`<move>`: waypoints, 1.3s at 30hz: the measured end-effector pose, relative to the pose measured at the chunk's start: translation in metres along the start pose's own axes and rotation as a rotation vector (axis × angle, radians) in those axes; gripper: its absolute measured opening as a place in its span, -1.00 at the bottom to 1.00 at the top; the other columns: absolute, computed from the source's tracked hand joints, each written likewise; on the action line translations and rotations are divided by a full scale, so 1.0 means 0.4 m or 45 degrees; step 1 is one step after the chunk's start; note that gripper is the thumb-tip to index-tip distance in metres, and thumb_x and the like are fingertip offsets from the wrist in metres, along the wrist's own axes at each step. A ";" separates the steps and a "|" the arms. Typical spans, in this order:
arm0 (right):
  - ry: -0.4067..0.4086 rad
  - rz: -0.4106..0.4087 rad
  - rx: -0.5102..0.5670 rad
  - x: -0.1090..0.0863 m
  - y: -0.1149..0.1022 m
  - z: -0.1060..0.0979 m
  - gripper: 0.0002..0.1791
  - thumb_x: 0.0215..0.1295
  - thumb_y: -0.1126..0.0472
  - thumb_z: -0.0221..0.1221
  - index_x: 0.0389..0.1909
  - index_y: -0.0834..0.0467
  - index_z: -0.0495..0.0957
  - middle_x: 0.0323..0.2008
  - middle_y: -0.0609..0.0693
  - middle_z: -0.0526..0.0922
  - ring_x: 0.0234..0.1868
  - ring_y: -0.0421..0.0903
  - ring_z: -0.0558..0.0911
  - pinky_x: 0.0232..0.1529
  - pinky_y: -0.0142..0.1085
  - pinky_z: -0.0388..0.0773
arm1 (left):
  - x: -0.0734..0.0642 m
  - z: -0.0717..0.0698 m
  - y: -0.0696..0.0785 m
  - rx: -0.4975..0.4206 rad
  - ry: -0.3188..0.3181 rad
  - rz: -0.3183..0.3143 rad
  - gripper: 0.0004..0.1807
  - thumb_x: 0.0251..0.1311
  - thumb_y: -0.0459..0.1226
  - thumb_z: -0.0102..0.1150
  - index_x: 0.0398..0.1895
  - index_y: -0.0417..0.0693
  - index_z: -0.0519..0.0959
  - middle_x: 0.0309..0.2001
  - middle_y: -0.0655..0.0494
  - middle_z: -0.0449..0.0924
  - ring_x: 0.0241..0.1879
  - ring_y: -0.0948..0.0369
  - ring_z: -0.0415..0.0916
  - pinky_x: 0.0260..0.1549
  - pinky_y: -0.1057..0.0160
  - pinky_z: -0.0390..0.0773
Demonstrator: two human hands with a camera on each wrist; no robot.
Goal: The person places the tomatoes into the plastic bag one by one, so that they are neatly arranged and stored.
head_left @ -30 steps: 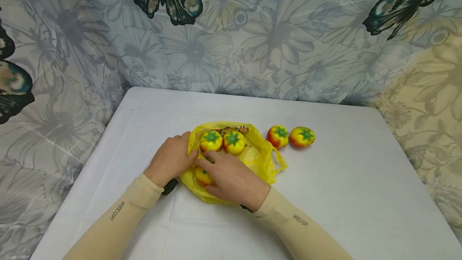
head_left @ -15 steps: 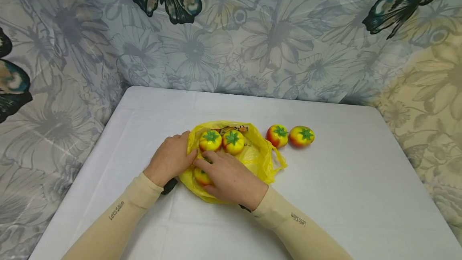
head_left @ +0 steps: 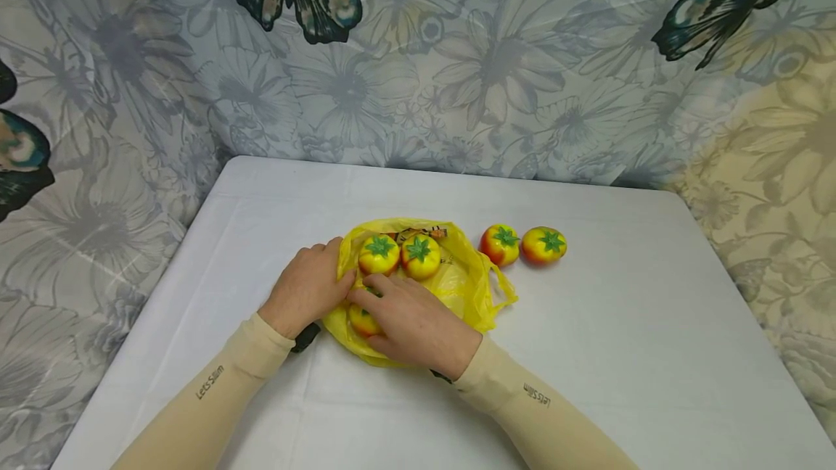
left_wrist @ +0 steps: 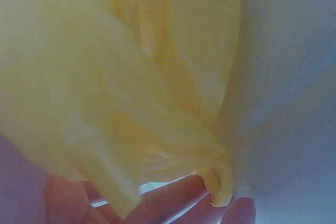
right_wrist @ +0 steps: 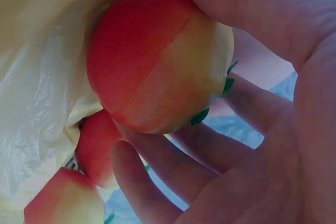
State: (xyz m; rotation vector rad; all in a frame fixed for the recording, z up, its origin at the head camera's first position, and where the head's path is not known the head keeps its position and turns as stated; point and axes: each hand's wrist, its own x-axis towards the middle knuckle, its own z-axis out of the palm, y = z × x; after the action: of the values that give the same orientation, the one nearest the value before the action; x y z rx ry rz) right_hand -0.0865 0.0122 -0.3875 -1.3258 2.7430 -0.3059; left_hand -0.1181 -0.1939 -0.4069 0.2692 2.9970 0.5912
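Note:
A yellow plastic bag [head_left: 460,289] lies mouth-up on the table. At its left rim, my left hand [head_left: 307,289] grips the film, thumb on the inner side; its fingers also show beneath the crumpled film [left_wrist: 142,129] in the left wrist view. Inside the bag, my right hand [head_left: 421,321] holds a red-yellow toy tomato [right_wrist: 157,61] with green leaves between thumb and fingers. The head view shows only part of this tomato [head_left: 363,320]. Two more tomatoes, one on the left [head_left: 379,255] and one on the right [head_left: 421,257], sit side by side further back in the bag.
Two similar tomatoes, one nearer the bag [head_left: 499,244] and one further right [head_left: 544,246], lie outside the bag on the white-covered table [head_left: 620,332]. The bag's handle loop [head_left: 503,292] sticks out rightward. A floral, butterfly-printed cloth [head_left: 418,93] hangs behind.

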 end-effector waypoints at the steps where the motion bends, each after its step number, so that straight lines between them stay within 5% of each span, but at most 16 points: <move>1: -0.004 0.003 0.002 -0.002 0.001 -0.001 -0.38 0.42 0.01 0.43 0.45 -0.04 0.52 0.26 -0.01 0.58 0.13 -0.08 0.62 0.28 -0.14 0.64 | 0.001 0.001 0.002 0.000 0.001 0.003 -0.55 0.47 -0.14 0.25 0.19 -0.32 0.54 -0.16 -0.22 0.71 -0.26 -0.06 0.65 -0.21 -0.04 0.69; 12: -0.034 0.046 0.038 -0.018 0.016 -0.014 -0.33 0.40 -0.09 0.45 0.47 -0.07 0.52 0.27 0.00 0.59 0.16 -0.07 0.62 0.30 -0.10 0.63 | 0.009 0.004 0.019 0.009 -0.007 0.013 -0.53 0.46 -0.13 0.26 0.21 -0.33 0.54 -0.14 -0.23 0.72 -0.24 -0.07 0.66 -0.19 -0.06 0.70; 20: -0.048 0.157 0.136 -0.056 0.056 -0.084 -0.29 0.39 -0.09 0.45 0.52 -0.11 0.50 0.37 0.03 0.59 0.26 0.06 0.68 0.38 -0.02 0.61 | 0.000 0.007 0.016 0.001 -0.031 -0.023 -0.38 0.49 -0.12 0.24 0.41 -0.38 0.46 0.04 -0.34 0.71 -0.05 -0.20 0.68 0.02 -0.17 0.69; 28: 0.120 0.345 0.168 -0.153 0.184 -0.151 -0.32 0.36 -0.03 0.48 0.45 0.03 0.55 0.38 0.06 0.59 0.28 0.11 0.69 0.32 0.05 0.65 | -0.007 0.002 0.011 -0.017 -0.062 -0.040 -0.30 0.51 -0.09 0.18 0.52 -0.39 0.37 0.18 -0.42 0.67 0.13 -0.30 0.65 0.18 -0.25 0.64; 39: 0.237 0.743 0.192 -0.275 0.375 -0.185 -0.35 0.45 0.02 0.40 0.48 0.11 0.50 0.45 0.20 0.53 0.37 0.27 0.55 0.39 0.28 0.50 | -0.008 0.001 0.012 -0.020 -0.029 -0.005 -0.48 0.48 -0.13 0.23 0.31 -0.32 0.51 -0.08 -0.27 0.73 -0.19 -0.08 0.66 -0.13 -0.10 0.67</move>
State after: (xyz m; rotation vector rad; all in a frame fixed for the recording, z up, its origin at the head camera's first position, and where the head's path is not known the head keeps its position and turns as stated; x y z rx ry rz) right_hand -0.1449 0.1998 -0.3490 -0.4431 3.0197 -0.5885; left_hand -0.1143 -0.1899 -0.4055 0.2674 2.9691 0.6071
